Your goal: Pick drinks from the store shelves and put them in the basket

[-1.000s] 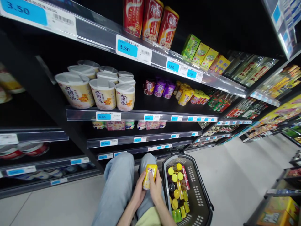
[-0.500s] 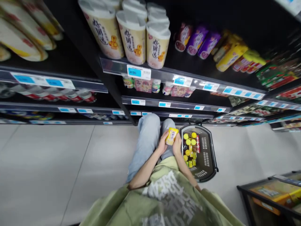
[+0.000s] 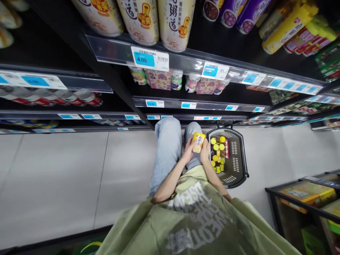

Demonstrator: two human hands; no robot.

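A small yellow porridge can (image 3: 198, 142) with dark lettering sits between my two hands, above my knees. My left hand (image 3: 188, 151) grips its left side, the thumb lying along the front. From the right, my right hand (image 3: 204, 152) closes on the opposite side. Close beside my right hand, a dark shopping basket (image 3: 233, 177) stands on the floor. Inside it lie several yellow-topped packages (image 3: 215, 158) and a red packet (image 3: 226, 148).
Ahead rises a black shelf (image 3: 111, 53) with large cream porridge cans (image 3: 176, 28), purple cans (image 3: 251, 16) and price tags (image 3: 150, 59). Pale floor tiles (image 3: 127, 166) run to my left. A low display rack (image 3: 287, 209) with yellow boxes stands at lower right.
The view has shifted, so the upper shelf looks nearer and its can tops are cut off. Both hands keep hold of the yellow can, which now appears slightly higher and further right.
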